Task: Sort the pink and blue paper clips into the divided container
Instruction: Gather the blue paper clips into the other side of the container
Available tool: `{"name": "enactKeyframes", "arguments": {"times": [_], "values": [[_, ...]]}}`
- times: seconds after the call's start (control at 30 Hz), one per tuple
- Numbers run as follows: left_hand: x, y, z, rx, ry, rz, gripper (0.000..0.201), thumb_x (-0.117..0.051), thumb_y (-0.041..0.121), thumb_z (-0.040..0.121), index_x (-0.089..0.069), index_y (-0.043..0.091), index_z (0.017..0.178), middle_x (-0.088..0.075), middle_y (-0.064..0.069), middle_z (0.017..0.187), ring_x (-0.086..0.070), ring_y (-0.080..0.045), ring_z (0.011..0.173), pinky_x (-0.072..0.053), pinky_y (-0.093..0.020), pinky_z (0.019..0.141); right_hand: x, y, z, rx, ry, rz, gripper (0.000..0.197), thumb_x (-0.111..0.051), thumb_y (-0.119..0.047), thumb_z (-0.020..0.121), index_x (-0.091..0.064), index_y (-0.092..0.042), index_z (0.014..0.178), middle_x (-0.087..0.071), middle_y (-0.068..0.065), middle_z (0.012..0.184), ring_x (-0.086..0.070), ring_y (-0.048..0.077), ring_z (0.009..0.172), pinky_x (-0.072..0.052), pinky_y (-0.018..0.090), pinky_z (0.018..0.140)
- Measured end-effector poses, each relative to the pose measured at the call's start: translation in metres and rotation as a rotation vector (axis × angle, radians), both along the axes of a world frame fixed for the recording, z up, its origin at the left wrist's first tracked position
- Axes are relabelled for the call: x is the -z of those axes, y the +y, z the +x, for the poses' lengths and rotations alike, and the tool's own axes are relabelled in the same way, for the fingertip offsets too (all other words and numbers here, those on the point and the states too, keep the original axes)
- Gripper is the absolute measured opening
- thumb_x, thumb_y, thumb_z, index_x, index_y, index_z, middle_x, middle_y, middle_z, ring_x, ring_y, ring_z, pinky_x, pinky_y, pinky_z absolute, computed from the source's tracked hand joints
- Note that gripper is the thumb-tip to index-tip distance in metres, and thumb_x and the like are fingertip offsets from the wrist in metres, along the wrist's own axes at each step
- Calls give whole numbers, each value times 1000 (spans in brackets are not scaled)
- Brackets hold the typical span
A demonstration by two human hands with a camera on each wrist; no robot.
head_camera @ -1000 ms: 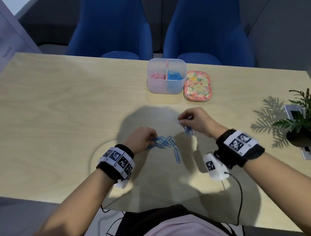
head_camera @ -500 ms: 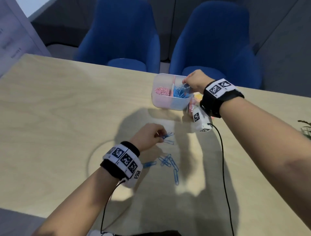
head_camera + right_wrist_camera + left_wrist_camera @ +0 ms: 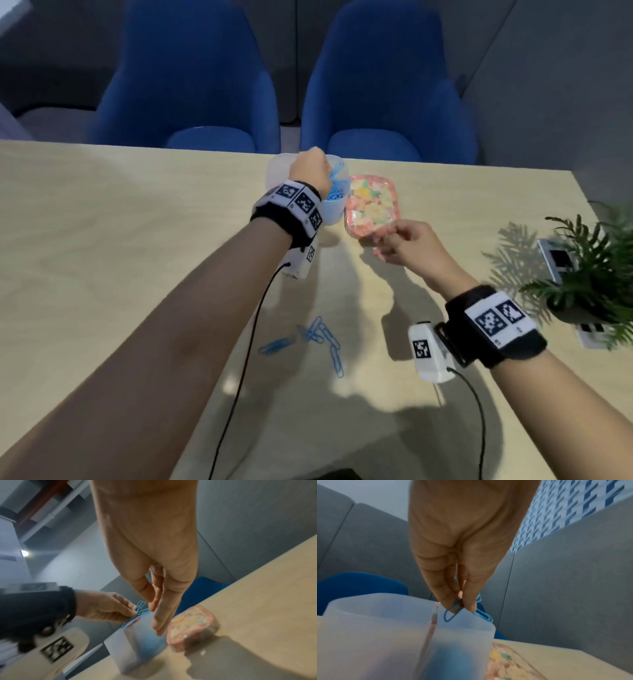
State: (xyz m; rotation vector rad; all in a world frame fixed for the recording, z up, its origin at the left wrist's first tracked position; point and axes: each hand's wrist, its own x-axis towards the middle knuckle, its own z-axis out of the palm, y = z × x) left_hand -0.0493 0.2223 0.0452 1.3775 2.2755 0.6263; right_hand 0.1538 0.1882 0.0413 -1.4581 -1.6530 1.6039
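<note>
The left hand (image 3: 310, 171) hangs over the right-hand compartment of the divided container (image 3: 402, 635), a frosted plastic tub at the far edge of the bench (image 3: 102, 257). Its fingers (image 3: 469, 588) pinch a few blue paper clips (image 3: 452, 613) just above the tub's rim, one loop dipping inside — the clips are not yet released. Below them, in that same compartment, lies a heap of blue clips (image 3: 334, 192). The tub's left compartment is hidden behind the wrist in the head view and only a faint pink shows through its wall in the left wrist view.

The right hand (image 3: 407, 243) hovers nearer than the tub, over the front edge of a pink patterned tin (image 3: 371, 202) that stands just to the tub's right. In the right wrist view its fingers (image 3: 161, 615) point down, straight and close together, grasping nothing.

Well on the near side of the tub, a small cluster of loose blue clips (image 3: 322, 337) lies on the bench between the two forearms. A potted plant (image 3: 589, 274) stands far to the tub's right, and two blue chairs (image 3: 191, 85) stand beyond it.
</note>
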Motion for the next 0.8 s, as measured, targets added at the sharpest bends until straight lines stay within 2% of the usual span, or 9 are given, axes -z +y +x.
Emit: {"name": "enactKeyframes", "arguments": {"times": [0.07,0.13,0.2,0.3,0.4,0.47,0.57,0.7,0.8], "values": [[2,5,4,40,51,-79,28,-67,10,80,-59,0,106,-64,-16,112,-59,-33,105,-49,-39,91,14,-15,15,-21,-33,-24,30,-36,8,93,-57,-6,77,-59,7,74,-58,10,44,-50,14,47],[-1,1,8,101,60,-81,30,-67,14,81,-60,-1,107,-63,-15,110,-59,-32,105,-48,-38,90,27,-29,26,-70,-88,-29,37,-35,10,92,-56,-10,69,-57,6,68,-55,11,42,-49,15,45],[-5,-17,12,146,26,-5,18,-59,10,85,-64,1,100,-64,-14,100,-59,-31,101,-45,-35,85,41,-42,35,-140,-178,3,37,-39,6,92,-58,-15,68,-57,6,64,-54,10,44,-47,20,46],[3,-69,14,264,49,63,13,-54,10,85,-65,6,86,-66,-13,92,-58,-27,84,-43,-34,75,59,-58,46,-301,-380,146,29,-55,-2,83,-60,-26,67,-61,-2,69,-55,12,60,-44,23,62],[26,-138,9,384,12,-125,10,-61,20,84,-66,10,86,-65,-5,86,-55,-18,76,-43,-28,69,65,-81,44,-439,-539,215,6,-64,-17,81,-66,-15,77,-67,3,79,-60,21,76,-43,28,69],[43,-179,6,399,-7,-267,16,-65,28,83,-64,13,87,-59,-1,83,-56,-20,77,-41,-28,68,69,-101,39,-483,-580,242,18,-63,-29,84,-62,-14,75,-67,6,80,-57,22,73,-40,31,65],[61,-222,5,379,19,-315,28,-69,42,76,-61,17,86,-57,1,86,-54,-16,77,-40,-29,67,70,-122,24,-525,-621,286,25,-65,-41,79,-54,-20,73,-63,3,82,-54,20,73,-36,29,63],[76,-247,14,358,72,-269,23,-68,32,80,-59,12,89,-57,-4,93,-56,-22,84,-43,-34,74,73,-131,14,-536,-618,309,15,-66,-29,79,-61,-16,85,-65,4,91,-60,24,87,-42,31,71],[82,-250,18,315,57,-233,14,-63,20,84,-59,8,89,-54,-5,94,-52,-22,84,-41,-32,75,76,-131,16,-543,-572,267,5,-64,-17,80,-63,-13,84,-67,6,91,-61,25,87,-45,32,72]]}}
